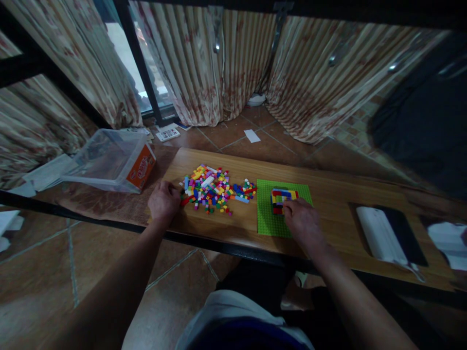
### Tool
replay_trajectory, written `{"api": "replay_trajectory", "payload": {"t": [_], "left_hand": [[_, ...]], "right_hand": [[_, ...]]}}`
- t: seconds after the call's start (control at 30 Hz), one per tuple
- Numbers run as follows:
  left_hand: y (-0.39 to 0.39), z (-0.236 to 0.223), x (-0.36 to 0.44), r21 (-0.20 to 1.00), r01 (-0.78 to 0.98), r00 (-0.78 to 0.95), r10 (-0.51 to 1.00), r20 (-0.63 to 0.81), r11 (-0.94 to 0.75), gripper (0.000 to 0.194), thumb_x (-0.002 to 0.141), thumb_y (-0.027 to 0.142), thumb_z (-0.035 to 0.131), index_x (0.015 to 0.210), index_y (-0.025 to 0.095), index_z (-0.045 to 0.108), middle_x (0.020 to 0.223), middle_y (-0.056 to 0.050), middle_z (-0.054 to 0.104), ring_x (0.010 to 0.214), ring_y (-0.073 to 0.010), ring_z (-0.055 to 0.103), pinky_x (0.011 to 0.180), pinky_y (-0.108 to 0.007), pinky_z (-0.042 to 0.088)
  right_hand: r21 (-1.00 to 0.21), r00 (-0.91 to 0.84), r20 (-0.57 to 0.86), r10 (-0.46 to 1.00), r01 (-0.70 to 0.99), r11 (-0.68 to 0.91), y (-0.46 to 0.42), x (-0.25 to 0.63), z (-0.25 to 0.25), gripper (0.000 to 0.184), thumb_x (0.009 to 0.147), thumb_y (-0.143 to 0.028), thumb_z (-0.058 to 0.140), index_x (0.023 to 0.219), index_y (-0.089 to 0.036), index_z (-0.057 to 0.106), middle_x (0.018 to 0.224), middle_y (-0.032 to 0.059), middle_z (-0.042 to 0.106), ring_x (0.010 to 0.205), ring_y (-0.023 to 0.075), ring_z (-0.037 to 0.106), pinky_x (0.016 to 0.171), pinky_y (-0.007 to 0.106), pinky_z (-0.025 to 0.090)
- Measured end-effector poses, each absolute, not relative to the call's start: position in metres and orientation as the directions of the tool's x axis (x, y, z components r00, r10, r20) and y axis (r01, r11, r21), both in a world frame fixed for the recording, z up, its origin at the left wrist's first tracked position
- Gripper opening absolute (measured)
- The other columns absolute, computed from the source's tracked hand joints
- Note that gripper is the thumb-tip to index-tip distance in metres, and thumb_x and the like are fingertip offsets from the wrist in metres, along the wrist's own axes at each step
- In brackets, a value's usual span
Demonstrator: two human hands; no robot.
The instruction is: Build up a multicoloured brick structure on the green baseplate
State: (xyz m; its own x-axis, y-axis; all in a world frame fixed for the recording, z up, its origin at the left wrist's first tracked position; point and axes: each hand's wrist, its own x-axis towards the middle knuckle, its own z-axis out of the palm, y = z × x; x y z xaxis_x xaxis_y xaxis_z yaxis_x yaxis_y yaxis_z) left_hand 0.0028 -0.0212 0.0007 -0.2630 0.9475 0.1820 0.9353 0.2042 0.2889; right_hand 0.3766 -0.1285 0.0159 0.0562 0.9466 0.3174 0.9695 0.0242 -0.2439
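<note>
Under the fingertips of the right hand (302, 221) sits one small block build (278, 206), a low frame of red, blue, yellow and other bricks. Those fingers are drawn narrow at its near right side, one purple bit showing beside them; I cannot tell from where I stand whether they pinch a brick or only press on the frame. Beneath both hand and build lies one green studded baseplate (265, 214), most of its bare surface left of the grip.

Further left, between the two hands, spreads one large heap of loose bricks (210, 189), too many to count, with one smaller cluster (243, 190) trailing from it towards the baseplate. At the heap's left edge rests the left hand (164, 201), fingers curled in; whether they close on a piece, I cannot tell.

Beyond that hand, to its left, stands one clear plastic box (105, 167) with one orange label (141, 167). Well to the right of the right hand, on the same wooden table (233, 228), lie one white pouch (381, 233) and, just beside it, one dark flat object (404, 236).
</note>
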Motion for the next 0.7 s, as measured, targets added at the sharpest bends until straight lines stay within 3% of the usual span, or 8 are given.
{"api": "replay_trajectory", "payload": {"t": [0.2,0.43,0.57,0.7], "left_hand": [[-0.022,0.001,0.003,0.301,0.931,-0.268,0.946,0.183,0.205,0.021,0.086,0.026,0.046,0.095,0.020,0.064,0.104,-0.010,0.067,0.094,-0.0263,0.062,0.072,-0.034,0.045],[-0.021,-0.002,0.002,0.281,0.937,-0.267,0.946,0.186,0.209,0.022,0.087,0.027,0.045,0.095,0.020,0.064,0.102,-0.009,0.067,0.092,-0.0261,0.063,0.071,-0.034,0.044],[-0.020,-0.003,0.001,0.277,0.939,-0.259,0.948,0.187,0.202,0.021,0.087,0.027,0.045,0.095,0.020,0.063,0.102,-0.009,0.067,0.093,-0.0263,0.063,0.070,-0.034,0.044],[-0.020,-0.003,0.001,0.275,0.938,-0.268,0.946,0.182,0.213,0.022,0.087,0.028,0.045,0.095,0.020,0.063,0.103,-0.009,0.067,0.092,-0.0263,0.063,0.068,-0.034,0.043]], "right_hand": [[-0.087,0.074,0.242,0.968,0.995,-0.054,-0.125,0.371,0.022,0.022,0.085,-0.014,0.047,0.073,-0.016,0.066,0.075,0.0104,0.062,0.070,0.0206,0.056,0.070,0.033,0.043],[0.083,0.063,0.106,0.992,0.994,-0.072,-0.124,0.361,0.036,0.028,0.088,-0.011,0.042,0.083,-0.010,0.070,0.084,0.0142,0.066,0.076,0.0209,0.060,0.071,0.031,0.044],[0.084,0.046,0.080,0.996,0.995,-0.052,-0.122,0.360,0.039,0.030,0.089,-0.009,0.040,0.083,-0.010,0.070,0.088,0.0153,0.066,0.080,0.0226,0.061,0.075,0.033,0.045],[0.007,-0.018,0.133,0.991,1.000,0.017,-0.123,0.367,0.035,0.030,0.088,-0.008,0.040,0.084,-0.012,0.070,0.088,0.0142,0.067,0.085,0.0234,0.061,0.080,0.033,0.046]]}}
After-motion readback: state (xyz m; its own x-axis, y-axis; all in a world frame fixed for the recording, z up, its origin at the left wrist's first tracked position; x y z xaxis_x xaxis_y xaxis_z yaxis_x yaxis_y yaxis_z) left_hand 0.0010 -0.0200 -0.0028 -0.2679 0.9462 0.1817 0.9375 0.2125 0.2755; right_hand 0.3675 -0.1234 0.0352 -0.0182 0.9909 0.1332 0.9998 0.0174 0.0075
